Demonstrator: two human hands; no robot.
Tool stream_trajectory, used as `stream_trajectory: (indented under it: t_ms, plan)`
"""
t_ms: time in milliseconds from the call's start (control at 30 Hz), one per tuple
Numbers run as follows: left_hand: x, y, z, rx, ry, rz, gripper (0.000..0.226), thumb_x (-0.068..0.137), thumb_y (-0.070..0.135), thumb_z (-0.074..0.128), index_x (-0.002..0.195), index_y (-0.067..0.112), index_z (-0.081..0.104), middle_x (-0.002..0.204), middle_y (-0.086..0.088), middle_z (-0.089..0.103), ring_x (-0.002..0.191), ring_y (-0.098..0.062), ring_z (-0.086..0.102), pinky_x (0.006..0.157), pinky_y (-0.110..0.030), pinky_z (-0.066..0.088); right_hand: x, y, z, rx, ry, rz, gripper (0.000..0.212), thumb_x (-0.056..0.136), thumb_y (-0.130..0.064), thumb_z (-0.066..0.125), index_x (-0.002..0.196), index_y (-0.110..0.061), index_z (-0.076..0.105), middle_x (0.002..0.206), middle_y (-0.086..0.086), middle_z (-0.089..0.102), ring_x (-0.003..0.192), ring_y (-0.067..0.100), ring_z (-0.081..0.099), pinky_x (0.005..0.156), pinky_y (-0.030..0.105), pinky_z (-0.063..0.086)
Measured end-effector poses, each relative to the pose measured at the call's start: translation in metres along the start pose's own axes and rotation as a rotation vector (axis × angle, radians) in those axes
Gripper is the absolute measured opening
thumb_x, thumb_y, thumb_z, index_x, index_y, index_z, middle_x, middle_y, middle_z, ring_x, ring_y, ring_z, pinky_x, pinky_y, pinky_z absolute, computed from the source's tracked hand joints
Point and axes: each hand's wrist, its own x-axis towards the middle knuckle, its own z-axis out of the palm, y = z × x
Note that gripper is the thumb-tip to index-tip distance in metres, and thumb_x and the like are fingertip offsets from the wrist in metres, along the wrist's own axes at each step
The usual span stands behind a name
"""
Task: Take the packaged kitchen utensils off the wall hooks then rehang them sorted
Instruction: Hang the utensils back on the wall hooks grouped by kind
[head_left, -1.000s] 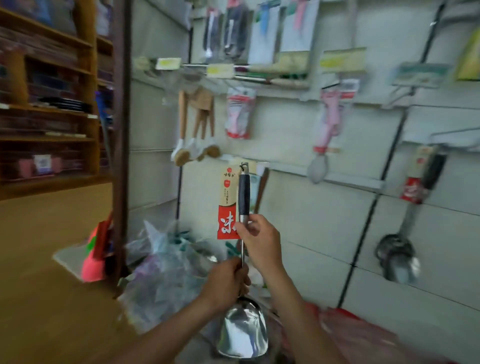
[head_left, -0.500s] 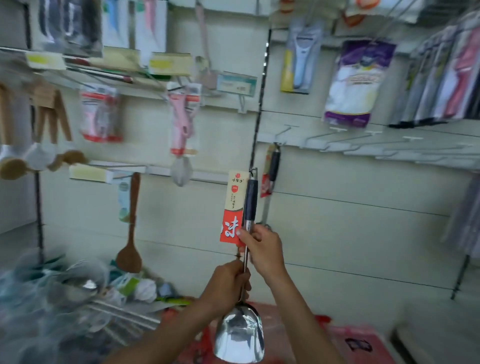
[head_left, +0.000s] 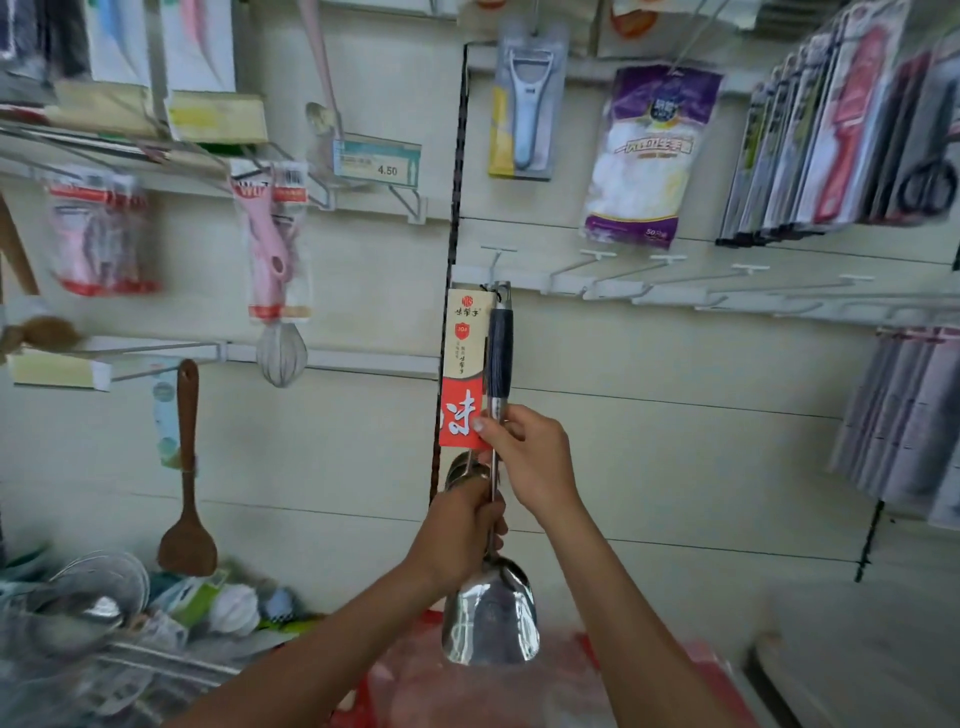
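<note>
Head view.

- Steel spatula (head_left: 491, 618) held upright in front of the wall, blade down, dark handle up. A cream-and-red card label (head_left: 464, 364) lies along the left of the handle.
- Left hand (head_left: 465, 525): fingers wrapped round the metal shaft just above the blade.
- Right hand (head_left: 530, 457): higher, thumb and fingers pinching the shaft just beneath the dark handle, thumb tip on the card's red part.
- Top loop of the handle sits just below the leftmost of a row of white wire hooks (head_left: 649, 278); whether it touches, cannot tell.
- Wall (head_left: 675, 467): cream panels with horizontal seams, a black slotted upright (head_left: 454, 208) behind the spatula.
- Hanging above: peeler pack (head_left: 527, 104), purple bag (head_left: 644, 156), price tag (head_left: 378, 162) reading 4.50. Left: pink utensil pack (head_left: 275, 249), wooden spatula (head_left: 187, 478).
- Lower left: blurred heap of utensils (head_left: 104, 613).
</note>
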Motion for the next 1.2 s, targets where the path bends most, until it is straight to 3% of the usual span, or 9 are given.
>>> stream_trajectory:
  t_ms: [100,200,300,533,733,833,1000,1100,1200]
  plan:
    - [0.005,0.001,-0.006,0.019,0.023,0.012,0.02,0.095,-0.001,0.046,0.079,0.004,0.057,0.071,-0.014,0.064,0.06,-0.022,0.061,0.058,-0.035,0.053,0.007,-0.002,0.006,0.009,-0.006,-0.02,0.024,0.093,-0.032,0.069,0.11,-0.016,0.069,0.101,-0.003,0.076,0.077,0.011,0.074,0.076,0.033,0.062]
    - [0.008,0.002,-0.012,0.073,0.05,0.047,0.024,0.096,-0.002,0.045,0.076,0.008,0.055,0.066,-0.002,0.064,0.054,-0.011,0.059,0.053,-0.026,0.051,0.014,-0.004,0.01,0.016,0.001,-0.032,0.02,0.093,-0.029,0.069,0.106,-0.014,0.07,0.094,-0.003,0.076,0.071,0.01,0.073,0.069,0.027,0.059]
    - [0.013,0.0,-0.014,0.091,0.049,0.064,0.023,0.096,-0.002,0.045,0.077,0.006,0.056,0.065,0.0,0.064,0.051,-0.009,0.059,0.051,-0.021,0.048,0.017,-0.002,0.013,0.014,0.009,-0.036,0.019,0.093,-0.031,0.069,0.106,-0.016,0.07,0.092,-0.004,0.076,0.068,0.01,0.072,0.069,0.027,0.059]
    - [0.022,-0.007,-0.011,0.146,0.043,0.111,0.018,0.095,-0.002,0.045,0.083,-0.002,0.059,0.068,-0.005,0.063,0.05,-0.007,0.055,0.052,-0.019,0.046,0.021,0.007,0.012,0.077,0.014,-0.03,0.019,0.093,-0.029,0.069,0.108,-0.018,0.069,0.097,-0.005,0.076,0.079,0.008,0.074,0.078,0.036,0.062]
    - [0.03,-0.013,-0.009,0.158,0.049,0.114,0.018,0.096,0.0,0.046,0.085,0.003,0.059,0.07,0.0,0.064,0.054,-0.004,0.058,0.057,-0.022,0.05,0.027,0.012,0.013,0.045,0.005,-0.034,0.014,0.093,-0.03,0.069,0.104,-0.023,0.068,0.092,-0.012,0.073,0.079,0.007,0.074,0.079,0.038,0.062]
    - [0.032,-0.014,-0.01,0.148,0.04,0.111,0.018,0.096,0.0,0.045,0.085,0.002,0.058,0.07,-0.001,0.063,0.052,-0.002,0.057,0.055,-0.019,0.049,0.029,0.014,0.013,0.035,0.002,-0.044,0.013,0.093,-0.031,0.069,0.104,-0.024,0.067,0.09,-0.015,0.072,0.078,0.007,0.073,0.077,0.034,0.062]
    - [0.037,-0.014,-0.013,0.166,-0.001,0.113,0.018,0.096,-0.002,0.044,0.085,-0.002,0.058,0.07,-0.005,0.064,0.047,-0.001,0.056,0.051,-0.015,0.044,0.035,0.018,0.018,0.031,0.042,0.001,0.015,0.094,-0.031,0.068,0.101,-0.018,0.07,0.085,-0.004,0.075,0.063,0.012,0.072,0.069,0.035,0.061]
    - [0.044,-0.017,-0.014,0.219,0.017,0.116,0.024,0.095,0.0,0.045,0.075,0.009,0.054,0.068,-0.001,0.063,0.049,-0.002,0.057,0.053,-0.016,0.044,0.042,0.021,0.022,0.033,0.065,-0.003,0.007,0.094,-0.031,0.068,0.097,-0.025,0.068,0.08,-0.009,0.073,0.061,0.014,0.072,0.07,0.038,0.062]
    - [0.053,-0.023,-0.015,0.278,0.046,0.116,0.033,0.096,0.002,0.047,0.068,0.021,0.049,0.065,0.004,0.061,0.052,-0.002,0.056,0.056,-0.018,0.045,0.048,0.025,0.027,0.013,0.071,0.002,0.011,0.095,-0.032,0.067,0.098,-0.021,0.069,0.086,-0.002,0.075,0.06,0.012,0.071,0.071,0.041,0.062]
